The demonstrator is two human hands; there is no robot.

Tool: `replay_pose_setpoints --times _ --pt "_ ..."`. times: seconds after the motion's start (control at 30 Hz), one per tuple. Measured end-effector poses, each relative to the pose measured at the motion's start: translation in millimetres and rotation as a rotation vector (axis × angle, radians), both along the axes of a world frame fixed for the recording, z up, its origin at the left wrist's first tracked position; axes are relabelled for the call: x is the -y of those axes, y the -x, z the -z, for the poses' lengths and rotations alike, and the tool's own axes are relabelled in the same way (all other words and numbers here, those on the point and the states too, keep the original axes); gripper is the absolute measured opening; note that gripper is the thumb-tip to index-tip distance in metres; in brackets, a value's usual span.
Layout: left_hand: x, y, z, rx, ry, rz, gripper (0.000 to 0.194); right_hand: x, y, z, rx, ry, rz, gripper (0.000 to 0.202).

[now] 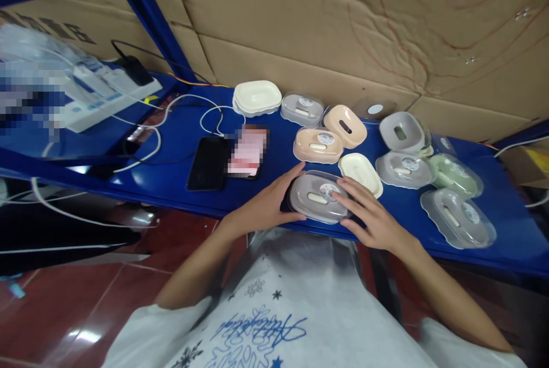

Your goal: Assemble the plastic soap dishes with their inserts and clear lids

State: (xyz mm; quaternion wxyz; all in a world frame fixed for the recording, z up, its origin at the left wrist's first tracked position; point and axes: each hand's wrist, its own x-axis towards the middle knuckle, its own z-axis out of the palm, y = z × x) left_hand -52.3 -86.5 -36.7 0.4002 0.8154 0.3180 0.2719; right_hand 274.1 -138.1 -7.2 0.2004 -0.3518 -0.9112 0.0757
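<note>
A grey soap box (311, 185) under a clear lid with a round sticker sits at the front edge of the blue shelf, in front of my body. Wrapped round its left end is my left hand (272, 202), thumb at the near side and fingers at the far side. My right hand (374, 218) holds the right end, with fingertips on the lid beside the sticker. Just behind lie a peach soap box (315, 153) with a lid and a cream tray (360, 173). A peach insert with a dark slot (346, 127) leans close by.
Two phones, one dark (208, 163) and one lit (249, 153), lie to the left. Stacked cream trays (257, 96) and another grey box (301, 107) stand at the back. Several grey and green boxes (457, 176) fill the right. White cables run from a power strip (111, 106).
</note>
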Motion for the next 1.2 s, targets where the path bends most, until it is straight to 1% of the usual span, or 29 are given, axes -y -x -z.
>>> replay_pose_setpoints --times 0.07,0.2,0.4,0.5,0.6,0.73,0.8,0.87,0.93,0.97,1.03,1.1,1.13,1.2 --pt "0 0 0.1 -0.009 -0.005 -0.007 0.12 1 5 5.1 0.0 0.009 -0.025 0.079" --pt "0 0 -0.7 -0.042 -0.031 -0.009 0.112 -2 10 7.4 0.011 -0.028 -0.04 0.079" --pt "0 1 -6.6 -0.047 -0.032 0.022 0.096 5 14 12.7 0.047 -0.055 0.013 0.079" --pt "0 1 -8.6 -0.039 -0.032 0.024 0.095 4 12 15.1 0.08 -0.04 0.024 0.079" --pt "0 0 -7.1 -0.041 -0.04 0.021 0.095 1 6 13.9 0.06 -0.019 -0.006 0.083" --pt "4 3 -6.3 -0.052 -0.08 0.008 0.076 -2 -2 10.6 0.004 -0.04 0.027 0.089" --pt "5 6 -12.8 -0.033 -0.121 -0.039 0.074 -1 -6 10.8 -0.019 -0.055 0.063 0.087" --pt "-2 10 -25.8 -0.02 -0.18 -0.095 0.075 -1 -10 12.2 -0.047 -0.075 0.11 0.086" --pt "-21 14 -42.4 -0.037 -0.259 -0.13 0.074 -3 -13 13.8 -0.059 -0.099 0.196 0.088" --pt "-37 16 -50.3 -0.041 -0.306 -0.148 0.073 -4 -15 14.5 -0.056 -0.111 0.251 0.089" --pt "-81 18 -62.3 -0.044 -0.387 -0.199 0.075 -7 -17 16.1 -0.029 -0.129 0.355 0.09" --pt "-133 18 -67.3 -0.008 -0.412 -0.253 0.082 -9 -17 18.4 0.002 -0.126 0.408 0.088" --pt "-159 17 -67.6 -0.003 -0.394 -0.243 0.086 -9 -17 19.8 0.014 -0.12 0.414 0.086" --pt "-203 14 -65.8 0.022 -0.332 -0.166 0.089 -9 -17 23.2 0.035 -0.105 0.418 0.084"
